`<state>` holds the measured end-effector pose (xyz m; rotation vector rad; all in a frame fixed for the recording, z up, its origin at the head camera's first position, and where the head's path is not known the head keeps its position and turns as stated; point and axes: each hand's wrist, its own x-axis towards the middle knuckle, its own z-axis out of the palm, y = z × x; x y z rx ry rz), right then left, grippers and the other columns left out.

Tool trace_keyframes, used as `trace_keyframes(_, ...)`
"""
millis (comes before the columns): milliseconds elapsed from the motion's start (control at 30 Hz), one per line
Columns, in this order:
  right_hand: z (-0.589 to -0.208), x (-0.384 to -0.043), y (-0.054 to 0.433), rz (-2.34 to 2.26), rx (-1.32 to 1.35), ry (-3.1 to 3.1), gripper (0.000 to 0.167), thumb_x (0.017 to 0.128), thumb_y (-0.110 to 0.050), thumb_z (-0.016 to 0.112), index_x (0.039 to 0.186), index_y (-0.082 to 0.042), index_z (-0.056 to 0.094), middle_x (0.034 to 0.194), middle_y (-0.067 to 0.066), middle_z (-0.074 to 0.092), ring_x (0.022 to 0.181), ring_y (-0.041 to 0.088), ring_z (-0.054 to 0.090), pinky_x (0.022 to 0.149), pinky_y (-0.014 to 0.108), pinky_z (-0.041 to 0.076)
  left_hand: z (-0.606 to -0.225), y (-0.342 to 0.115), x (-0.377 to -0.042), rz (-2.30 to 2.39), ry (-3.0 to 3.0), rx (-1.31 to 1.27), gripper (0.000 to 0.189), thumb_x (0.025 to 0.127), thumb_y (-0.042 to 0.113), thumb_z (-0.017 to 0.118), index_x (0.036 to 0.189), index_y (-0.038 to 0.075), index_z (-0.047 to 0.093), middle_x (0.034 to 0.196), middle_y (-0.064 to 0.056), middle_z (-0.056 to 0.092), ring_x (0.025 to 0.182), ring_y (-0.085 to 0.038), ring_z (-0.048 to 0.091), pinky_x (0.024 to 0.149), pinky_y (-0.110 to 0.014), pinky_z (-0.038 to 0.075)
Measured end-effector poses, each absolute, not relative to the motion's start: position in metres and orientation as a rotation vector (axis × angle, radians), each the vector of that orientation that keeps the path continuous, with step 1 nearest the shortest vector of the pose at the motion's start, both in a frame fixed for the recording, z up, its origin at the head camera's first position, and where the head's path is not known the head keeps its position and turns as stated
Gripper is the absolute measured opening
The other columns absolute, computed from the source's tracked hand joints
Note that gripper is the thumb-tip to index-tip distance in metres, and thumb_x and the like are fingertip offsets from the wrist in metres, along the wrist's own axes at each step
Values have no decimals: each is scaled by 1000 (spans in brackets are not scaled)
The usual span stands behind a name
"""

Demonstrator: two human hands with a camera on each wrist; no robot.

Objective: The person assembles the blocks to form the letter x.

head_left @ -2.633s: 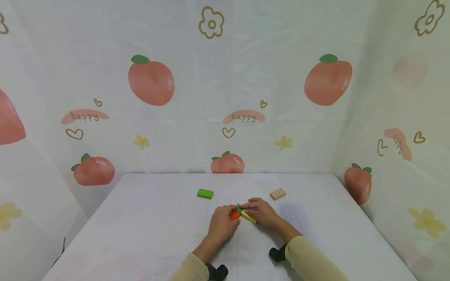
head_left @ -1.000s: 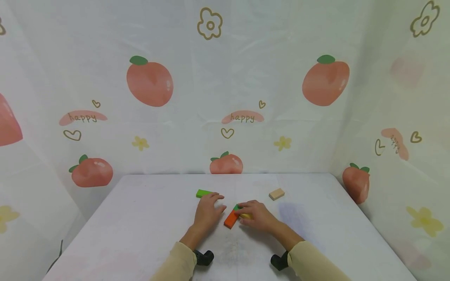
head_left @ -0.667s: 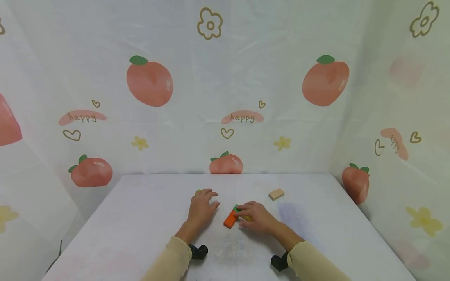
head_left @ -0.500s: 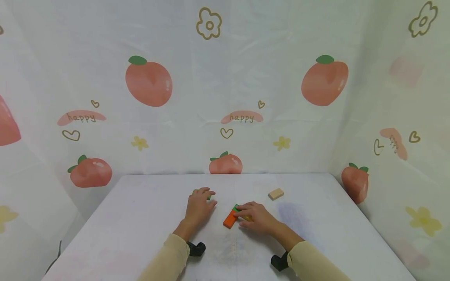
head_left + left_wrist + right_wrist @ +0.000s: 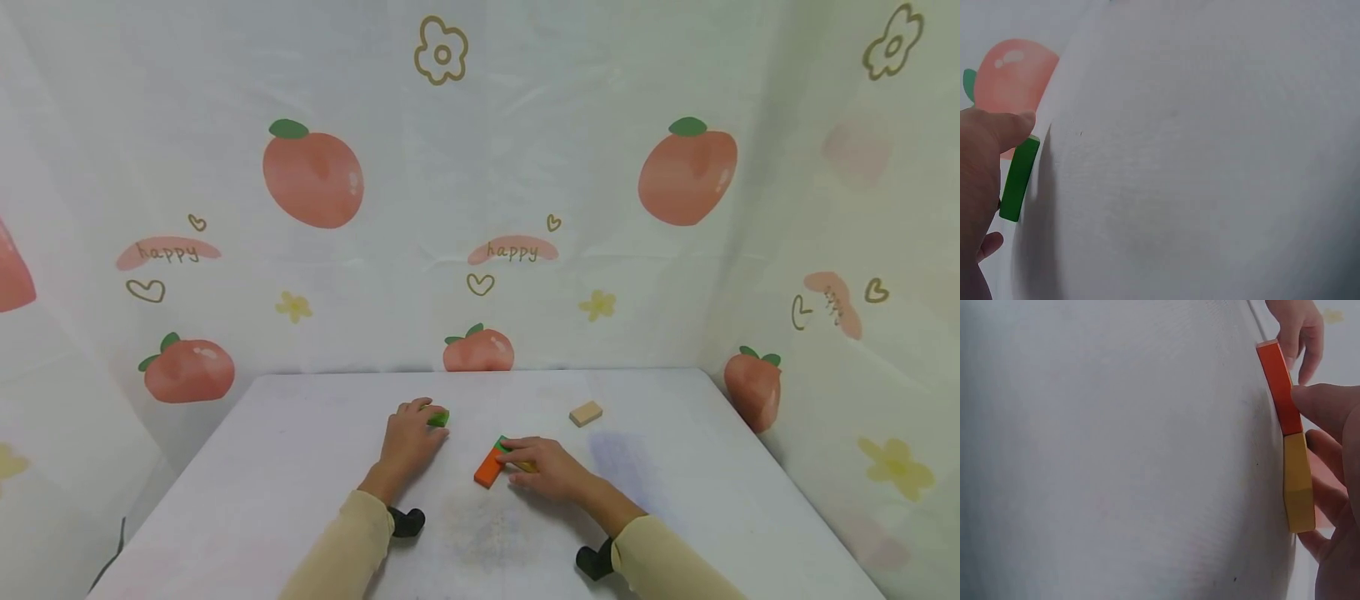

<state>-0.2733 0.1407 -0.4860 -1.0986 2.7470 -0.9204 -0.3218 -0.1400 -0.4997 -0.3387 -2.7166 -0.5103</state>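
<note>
Light-green block (image 5: pixel 439 419): on the table (image 5: pixel 300 483), under your left grip (image 5: pixel 407 436); whether pinched, you cannot tell. Yellow block (image 5: pixel 1299 481): touching the orange block (image 5: pixel 488 470), under your right grip (image 5: pixel 553 468), fingers spread. Tan block (image 5: pixel 586 414): lying apart.

Booth: fruit-print cloth (image 5: pixel 487 167), white table (image 5: pixel 292 467)

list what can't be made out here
- Head view: much of the light green block, behind the left hand; its grip is unclear.
- Head view: most of the yellow block, behind the right hand.
- Head view: part of the darker green block, behind that hand.
- Left wrist view: part of the left hand, beyond the left edge.
</note>
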Motion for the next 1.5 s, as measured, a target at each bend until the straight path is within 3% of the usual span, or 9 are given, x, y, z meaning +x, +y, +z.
trace_keyframes(467, -489, -273, 140, -927, -1083, 2762, 35, 92, -19, 68, 127, -14, 67, 140, 3, 54, 130, 28, 47, 103, 49, 37, -496, -149, -325, -438, -2816, -371, 43, 85, 32, 75, 124, 18, 66, 135, -10, 54, 120, -35, 49, 92, -52, 41)
trace_keyframes(700, -487, -270, 140, -936, -1090, 2765, 35, 92, -17, 67, 126, -12, 67, 139, 4, 54, 130, 29, 47, 103, 49, 37, -491, -152, -330, -363, -2915, -465, 49, 89, 35, 71, 134, 22, 60, 140, -5, 52, 121, -32, 49, 95, -50, 40)
trace_keyframes(1500, -491, -275, 140, -911, -1098, 2766, 34, 93, -17, 67, 127, -15, 67, 139, 0, 54, 130, 24, 48, 104, 47, 37, -484, -158, -334, -323, -2841, -598, 42, 86, 27, 74, 125, 17, 66, 121, -1, 65, 98, -25, 53, 84, -45, 44)
